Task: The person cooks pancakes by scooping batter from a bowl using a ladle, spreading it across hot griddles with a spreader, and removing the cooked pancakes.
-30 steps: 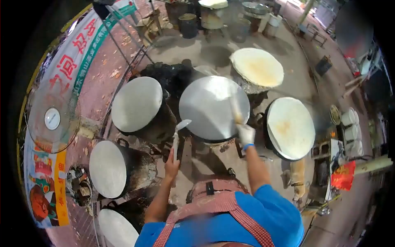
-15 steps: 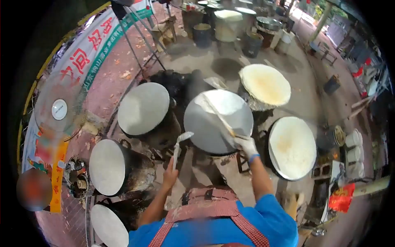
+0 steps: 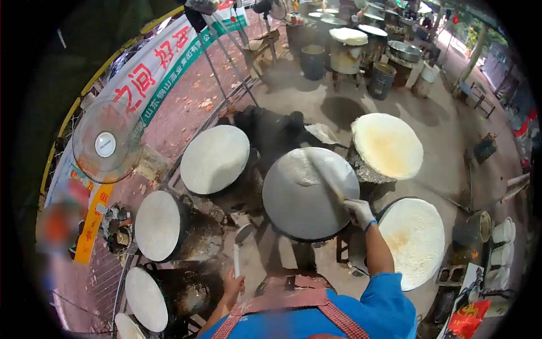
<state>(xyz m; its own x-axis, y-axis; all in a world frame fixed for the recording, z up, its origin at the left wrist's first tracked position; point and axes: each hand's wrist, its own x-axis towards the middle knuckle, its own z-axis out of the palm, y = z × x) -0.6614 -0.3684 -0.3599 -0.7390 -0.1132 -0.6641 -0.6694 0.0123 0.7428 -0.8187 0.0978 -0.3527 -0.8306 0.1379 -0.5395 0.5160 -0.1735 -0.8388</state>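
My left hand (image 3: 233, 283) is closed around the white handle of a ladle (image 3: 244, 233), held upright left of the middle griddle. My right hand (image 3: 359, 213), in a white glove with a blue band at the wrist, grips a long pale wooden scraper (image 3: 327, 176). The scraper's far part lies over the large round grey griddle (image 3: 299, 212). Near the griddle's far edge is a patch of whitish batter (image 3: 302, 168). A griddle at the right carries a pale sheet browned in places (image 3: 412, 243); a similar sheet (image 3: 388, 146) lies behind it.
More round griddles covered in white stand at the left (image 3: 215, 159), (image 3: 157, 226) and lower left (image 3: 147, 299). A fan (image 3: 105, 144) stands before a banner (image 3: 141, 85). Stacked white containers (image 3: 501, 251) are at the right. Drums (image 3: 313, 62) and stoves stand farther back.
The view has shifted, with the scene lower in it. The scraper has swept across the griddle, and the batter patch looks smaller. The ladle has turned in my left hand.
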